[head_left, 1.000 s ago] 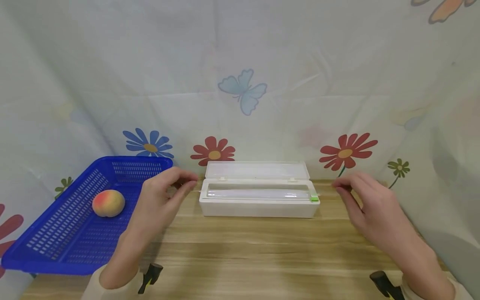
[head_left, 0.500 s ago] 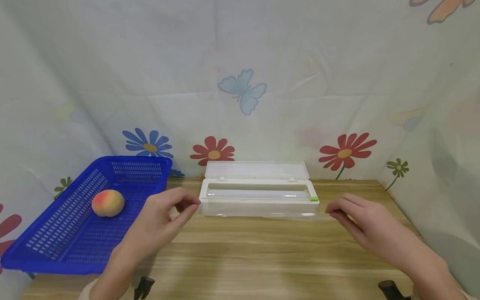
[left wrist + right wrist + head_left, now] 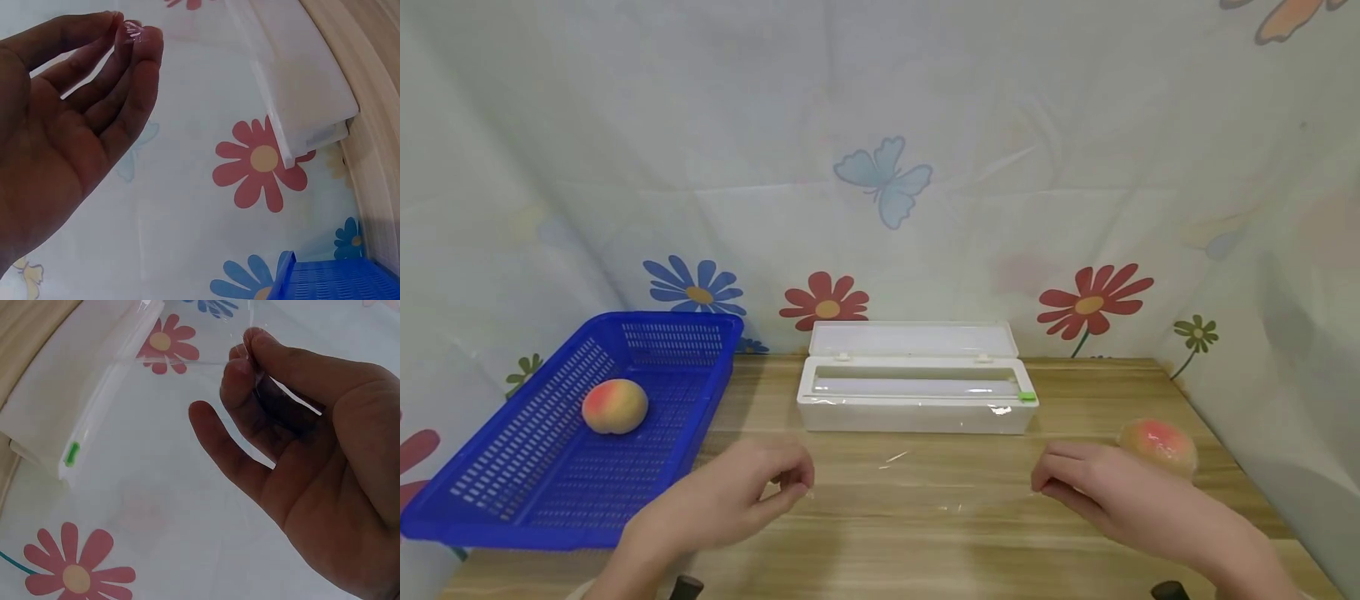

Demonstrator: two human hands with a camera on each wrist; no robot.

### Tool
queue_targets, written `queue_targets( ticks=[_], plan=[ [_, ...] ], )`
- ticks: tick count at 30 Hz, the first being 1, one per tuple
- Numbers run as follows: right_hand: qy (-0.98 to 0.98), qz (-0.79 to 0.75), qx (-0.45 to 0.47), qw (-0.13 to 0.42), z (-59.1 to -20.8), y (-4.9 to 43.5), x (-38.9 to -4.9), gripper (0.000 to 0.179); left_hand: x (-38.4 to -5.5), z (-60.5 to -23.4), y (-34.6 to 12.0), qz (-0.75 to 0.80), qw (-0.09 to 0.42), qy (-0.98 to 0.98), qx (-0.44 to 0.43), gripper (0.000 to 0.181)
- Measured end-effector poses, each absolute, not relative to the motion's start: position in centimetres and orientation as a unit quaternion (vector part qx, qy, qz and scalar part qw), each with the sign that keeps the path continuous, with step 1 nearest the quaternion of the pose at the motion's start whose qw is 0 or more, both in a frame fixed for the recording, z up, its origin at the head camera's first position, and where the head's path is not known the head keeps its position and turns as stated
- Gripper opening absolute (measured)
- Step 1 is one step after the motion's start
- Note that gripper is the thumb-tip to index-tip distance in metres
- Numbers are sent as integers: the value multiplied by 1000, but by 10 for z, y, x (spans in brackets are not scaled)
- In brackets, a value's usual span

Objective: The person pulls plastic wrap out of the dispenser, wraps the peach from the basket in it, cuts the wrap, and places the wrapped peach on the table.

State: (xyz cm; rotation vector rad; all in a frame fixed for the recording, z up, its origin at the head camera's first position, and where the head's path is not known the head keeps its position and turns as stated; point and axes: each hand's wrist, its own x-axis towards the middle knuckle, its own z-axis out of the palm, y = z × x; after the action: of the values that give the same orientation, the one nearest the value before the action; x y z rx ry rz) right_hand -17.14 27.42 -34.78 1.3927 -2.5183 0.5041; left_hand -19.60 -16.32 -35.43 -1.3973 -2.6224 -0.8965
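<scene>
Clear plastic wrap [image 3: 893,457] stretches between my two hands, in front of a white wrap dispenser [image 3: 917,418] with its lid raised. My left hand [image 3: 737,492] pinches one corner between thumb and fingers; a shiny bit of film [image 3: 132,30] shows at those fingertips in the left wrist view. The opposite corner is pinched by my right hand [image 3: 1120,500]. In the right wrist view, a film edge [image 3: 187,361] runs from its fingertips toward the dispenser. The film is so transparent that its full outline cannot be seen. A green slider [image 3: 1026,397] sits at the dispenser's right end.
A blue perforated basket [image 3: 568,508] stands at the left with a peach [image 3: 615,407] in it. Behind my right hand, on the wooden table [image 3: 917,550], lies a shiny peach [image 3: 1161,443] that looks wrapped in film. A patterned curtain [image 3: 955,250] closes off the back.
Both hands have moved down and toward me from the dispenser's ends, drawing the film out over its front. The peach at the right has come into view from behind my right hand.
</scene>
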Motion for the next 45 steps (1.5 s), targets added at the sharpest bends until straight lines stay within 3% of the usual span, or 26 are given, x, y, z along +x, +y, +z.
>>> queue_targets(
  ticks=[4, 9, 22, 28, 32, 37, 45],
  plan=[
    [-857, 172, 480, 72, -357, 269, -169, 37, -196, -365, -160, -246, -22, -846, -472, 21],
    [-860, 171, 480, 10, -370, 262, -166, 34, -196, -377, -153, -214, -66, -854, -470, 22],
    [-891, 150, 420, -80, -400, 250, -168, 31, -194, -400, -143, -168, -103, -880, -432, 25],
    [-897, 150, 404, -100, -408, 250, -170, 27, -193, -405, -142, -143, -120, -892, -412, 24],
    [-897, 149, 404, -102, -411, 251, -172, 19, -194, -407, -140, -126, -114, -895, -412, 33],
    [-901, 157, 391, -102, -415, 251, -172, 22, -193, -407, -139, -116, -112, -897, -411, 40],
    [-905, 160, 380, -101, -418, 252, -172, 25, -193, -405, -141, -152, -140, -899, -385, 20]
  ],
)
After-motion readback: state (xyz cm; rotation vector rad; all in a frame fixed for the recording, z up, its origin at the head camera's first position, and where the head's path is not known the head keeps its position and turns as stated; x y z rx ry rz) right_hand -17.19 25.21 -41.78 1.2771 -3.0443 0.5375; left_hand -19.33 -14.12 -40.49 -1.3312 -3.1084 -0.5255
